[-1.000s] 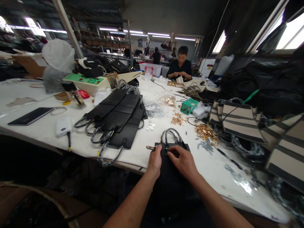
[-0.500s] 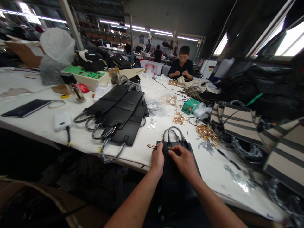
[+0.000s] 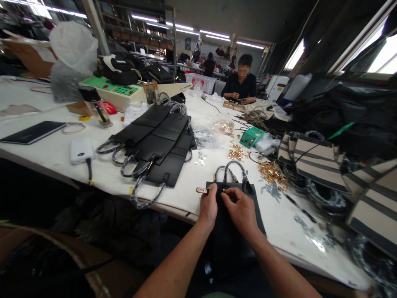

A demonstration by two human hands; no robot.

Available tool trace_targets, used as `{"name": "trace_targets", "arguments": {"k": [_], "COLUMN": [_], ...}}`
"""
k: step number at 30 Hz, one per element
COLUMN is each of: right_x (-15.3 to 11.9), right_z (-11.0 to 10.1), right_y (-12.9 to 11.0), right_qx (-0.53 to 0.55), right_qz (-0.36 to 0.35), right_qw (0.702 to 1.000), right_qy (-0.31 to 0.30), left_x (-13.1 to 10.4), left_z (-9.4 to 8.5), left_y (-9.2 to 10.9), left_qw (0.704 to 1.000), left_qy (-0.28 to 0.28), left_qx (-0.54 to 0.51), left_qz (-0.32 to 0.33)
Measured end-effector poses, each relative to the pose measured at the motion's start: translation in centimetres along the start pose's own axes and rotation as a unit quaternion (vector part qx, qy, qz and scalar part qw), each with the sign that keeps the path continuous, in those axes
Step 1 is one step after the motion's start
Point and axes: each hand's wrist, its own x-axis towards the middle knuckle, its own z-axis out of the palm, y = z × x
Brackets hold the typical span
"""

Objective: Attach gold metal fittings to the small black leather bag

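Note:
A black handbag [image 3: 231, 248] leans against the near table edge, its looped handles [image 3: 236, 164] standing up in clear plastic wrap. My left hand [image 3: 208, 209] is closed at the bag's upper left, pinching a dark strap whose gold slotted metal tip [image 3: 202, 190] sticks out to the left. Just right of it, my right hand [image 3: 243, 209] is closed, thumb and forefinger pinched at a tiny gold fitting [image 3: 223, 191] near the bag's top edge. Fingers hide most of the strap and the fitting's exact shape.
Stacked black bags [image 3: 155, 145] lie left of me. Gold hardware pieces [image 3: 273, 174], a green box [image 3: 251, 136] and a black pen-like tool [image 3: 299, 207] are to the right, beside beige-and-black bag panels [image 3: 322, 165]. Across the white table [image 3: 186, 198] sits a co-worker [image 3: 240, 85].
The view has shifted slightly. My hands stay at the bag's top, with the right fingers still pinched. The co-worker's hands have dropped lower and the pale piece there has moved.

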Motion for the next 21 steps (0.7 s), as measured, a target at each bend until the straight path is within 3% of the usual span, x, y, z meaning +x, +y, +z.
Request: {"name": "trace_targets", "arguments": {"k": [9,14,21], "right_x": [0.0,0.4,1.1], "right_z": [0.3,0.0,-0.3], "right_y": [0.0,-0.4,-0.2], "right_qx": [-0.006,-0.016,-0.038], "right_qz": [-0.004,-0.048,-0.031], "right_qw": [1.0,0.998,0.995], "right_qy": [-0.004,-0.045,-0.084], "left_x": [-0.2,-0.3,-0.5], "left_z": [-0.1,0.1,0.1], "left_y": [0.0,-0.1,0.0], "left_qw": [0.999,0.998,0.994], "left_qy": [-0.016,-0.01,-0.024], "left_qx": [0.021,0.03,0.051], "left_qz": [0.039,0.056,0.089]}}
